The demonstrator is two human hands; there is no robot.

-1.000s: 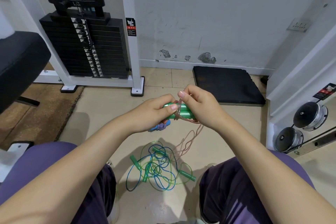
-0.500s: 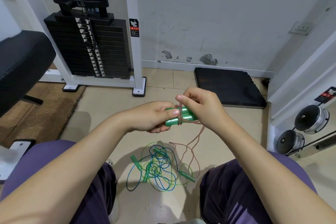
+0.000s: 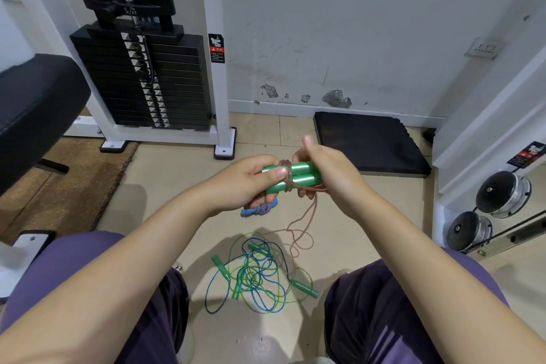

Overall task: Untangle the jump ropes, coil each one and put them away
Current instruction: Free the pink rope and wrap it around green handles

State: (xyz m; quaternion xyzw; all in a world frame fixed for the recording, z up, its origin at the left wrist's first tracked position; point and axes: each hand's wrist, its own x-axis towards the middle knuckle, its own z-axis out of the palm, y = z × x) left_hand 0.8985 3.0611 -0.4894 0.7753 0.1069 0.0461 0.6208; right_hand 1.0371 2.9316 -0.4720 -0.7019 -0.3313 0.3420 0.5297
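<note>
Two green handles (image 3: 301, 176) lie side by side, held in front of me over the floor. My left hand (image 3: 251, 182) grips their left ends, thumb on the wraps. My right hand (image 3: 328, 174) holds their right ends and the brown cord (image 3: 298, 227), which is wound a few turns round the handles and trails down to the floor. Below, between my knees, lies a tangle of green and blue ropes (image 3: 257, 275) with green handles. A blue-handled rope with a speckled purple cord (image 3: 260, 210) lies on the floor under my left hand.
A weight-stack machine (image 3: 141, 80) stands at the back left, beside a black padded seat (image 3: 32, 106). A black mat (image 3: 369, 142) lies against the wall. Dumbbells (image 3: 502, 192) sit on a rack at the right. My purple-clad legs frame the tangle.
Both hands have kept winding the brown cord round the green handles. My right hand has shifted to the handles' right end with its thumb raised. Less loose cord lies on the floor.
</note>
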